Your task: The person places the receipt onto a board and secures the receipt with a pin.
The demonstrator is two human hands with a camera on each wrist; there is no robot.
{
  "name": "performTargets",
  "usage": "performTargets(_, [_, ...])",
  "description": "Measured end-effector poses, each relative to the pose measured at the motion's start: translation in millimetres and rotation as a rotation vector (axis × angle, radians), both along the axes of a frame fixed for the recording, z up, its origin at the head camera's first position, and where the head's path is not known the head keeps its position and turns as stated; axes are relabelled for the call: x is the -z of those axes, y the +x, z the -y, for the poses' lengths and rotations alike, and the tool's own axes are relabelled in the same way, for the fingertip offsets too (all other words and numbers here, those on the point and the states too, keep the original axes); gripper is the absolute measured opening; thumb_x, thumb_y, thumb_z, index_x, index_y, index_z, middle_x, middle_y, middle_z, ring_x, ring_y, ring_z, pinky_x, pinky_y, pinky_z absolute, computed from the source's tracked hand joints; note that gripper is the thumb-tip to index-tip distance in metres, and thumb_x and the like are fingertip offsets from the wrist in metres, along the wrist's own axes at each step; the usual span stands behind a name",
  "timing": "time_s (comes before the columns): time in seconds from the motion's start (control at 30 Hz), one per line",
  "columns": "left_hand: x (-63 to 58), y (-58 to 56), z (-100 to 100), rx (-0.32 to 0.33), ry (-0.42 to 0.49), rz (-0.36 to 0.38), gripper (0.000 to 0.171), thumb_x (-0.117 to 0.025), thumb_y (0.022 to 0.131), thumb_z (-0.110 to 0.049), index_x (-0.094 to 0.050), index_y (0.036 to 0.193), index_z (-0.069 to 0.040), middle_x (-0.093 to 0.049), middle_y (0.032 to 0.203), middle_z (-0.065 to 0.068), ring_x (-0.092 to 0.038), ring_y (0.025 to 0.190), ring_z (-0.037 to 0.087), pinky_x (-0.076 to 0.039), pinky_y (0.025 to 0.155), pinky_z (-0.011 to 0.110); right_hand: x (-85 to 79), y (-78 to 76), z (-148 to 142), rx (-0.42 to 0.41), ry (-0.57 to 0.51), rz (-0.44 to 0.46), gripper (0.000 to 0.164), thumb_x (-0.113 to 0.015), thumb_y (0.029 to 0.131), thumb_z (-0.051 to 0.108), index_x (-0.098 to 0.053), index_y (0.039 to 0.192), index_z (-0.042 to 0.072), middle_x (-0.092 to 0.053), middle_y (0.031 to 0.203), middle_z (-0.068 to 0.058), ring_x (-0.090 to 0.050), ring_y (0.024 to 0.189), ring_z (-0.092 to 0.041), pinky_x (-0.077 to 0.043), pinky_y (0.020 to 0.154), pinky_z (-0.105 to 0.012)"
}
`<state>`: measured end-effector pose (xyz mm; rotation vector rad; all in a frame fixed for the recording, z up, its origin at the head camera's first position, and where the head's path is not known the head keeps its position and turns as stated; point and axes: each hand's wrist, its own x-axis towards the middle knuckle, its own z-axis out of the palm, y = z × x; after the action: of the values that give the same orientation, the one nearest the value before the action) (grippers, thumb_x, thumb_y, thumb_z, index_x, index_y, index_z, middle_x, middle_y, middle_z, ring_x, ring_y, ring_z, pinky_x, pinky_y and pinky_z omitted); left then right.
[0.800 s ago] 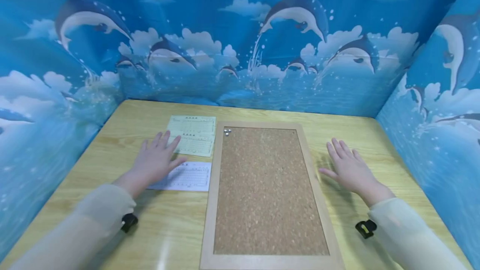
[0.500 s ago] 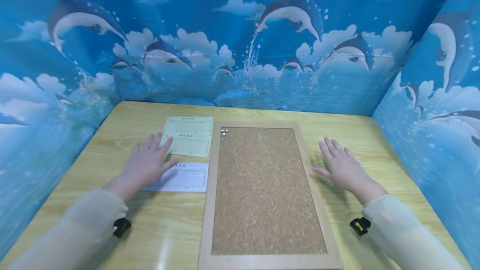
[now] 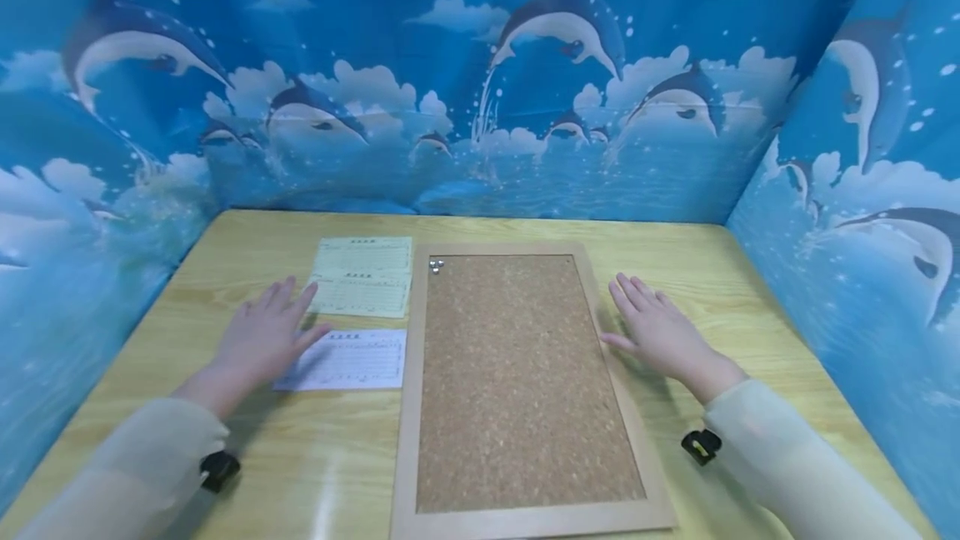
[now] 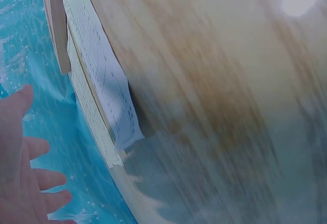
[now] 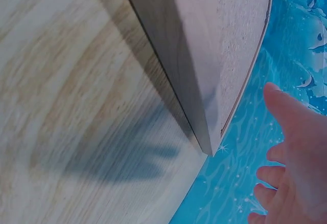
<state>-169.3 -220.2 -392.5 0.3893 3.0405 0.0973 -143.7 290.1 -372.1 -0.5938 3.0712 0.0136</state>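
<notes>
My left hand point(image 3: 262, 340) hovers with spread fingers over the table, left of the printed slips, and holds nothing. A white slip point(image 3: 360, 361) lies beside its thumb, and two pale green slips point(image 3: 363, 252) lie overlapping or edge to edge behind. My right hand point(image 3: 660, 336), fingers extended, hangs just right of the framed cork board point(image 3: 525, 382); its thumb overlaps the frame in the head view. Several small silvery pins point(image 3: 436, 266) sit at the board's top left corner. Both wrist views show the left hand point(image 4: 25, 168) and right hand point(image 5: 296, 168) with nothing held.
The wood-grain table point(image 3: 300, 457) is enclosed at the back and sides by a blue dolphin-print curtain point(image 3: 465, 165). In the right wrist view the board's raised wooden edge point(image 5: 173, 55) stands above the tabletop.
The head view has turned slightly, so the scene shifts left. The right hand has come closer to the board's right edge; the left hand has drawn slightly away from the slips.
</notes>
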Motion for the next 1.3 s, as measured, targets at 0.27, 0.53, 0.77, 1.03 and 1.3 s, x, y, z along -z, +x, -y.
performTargets(0.27, [-3.4,3.5,8,-0.014,-0.002,0.042,0.079,-0.037,0.094,-0.056,-0.028,0.142,0.006,-0.022,0.141,0.037,-0.022,0.128,0.052,-0.021,0.100,0.065,-0.4,3.9,5,-0.015,0.001,0.002,0.078,-0.056,0.091,0.041,-0.026,0.142,-0.009,-0.021,0.147,-0.027,-0.019,0.135,-0.043,-0.020,0.105,-0.058])
performTargets(0.53, [-1.7,8.4,20,-0.091,0.021,0.124,0.080,-0.042,0.092,-0.058,-0.037,0.136,0.009,-0.039,0.129,0.038,-0.040,0.112,0.056,-0.039,0.083,0.065,2.2,5.8,8,-0.035,-0.009,-0.001,0.078,-0.058,0.090,0.041,-0.027,0.141,-0.009,-0.022,0.147,-0.026,-0.020,0.135,-0.042,-0.020,0.106,-0.056])
performTargets(0.77, [-0.4,7.1,24,-0.147,0.052,0.169,0.071,-0.049,0.092,-0.048,-0.044,0.129,0.013,-0.046,0.123,0.037,-0.045,0.109,0.054,-0.042,0.080,0.062,4.2,9.4,7,-0.043,-0.025,0.010,0.077,-0.058,0.090,0.039,-0.028,0.141,-0.009,-0.024,0.146,-0.027,-0.023,0.133,-0.043,-0.021,0.106,-0.055])
performTargets(1.03, [-1.3,5.7,25,-0.161,0.089,0.201,0.070,-0.050,0.093,-0.046,-0.043,0.128,0.014,-0.048,0.121,0.036,-0.046,0.107,0.054,-0.043,0.080,0.061,6.5,7.7,10,-0.097,-0.029,-0.037,0.075,-0.060,0.089,0.038,-0.031,0.139,-0.011,-0.028,0.144,-0.028,-0.027,0.132,-0.042,-0.023,0.106,-0.053])
performTargets(1.3, [-2.2,5.5,26,-0.152,0.121,0.220,0.070,-0.051,0.092,-0.045,-0.044,0.126,0.015,-0.051,0.117,0.036,-0.048,0.104,0.053,-0.043,0.078,0.060,2.9,8.4,30,-0.174,-0.092,-0.044,0.074,-0.062,0.088,0.036,-0.034,0.138,-0.011,-0.032,0.143,-0.027,-0.033,0.130,-0.040,-0.028,0.105,-0.050])
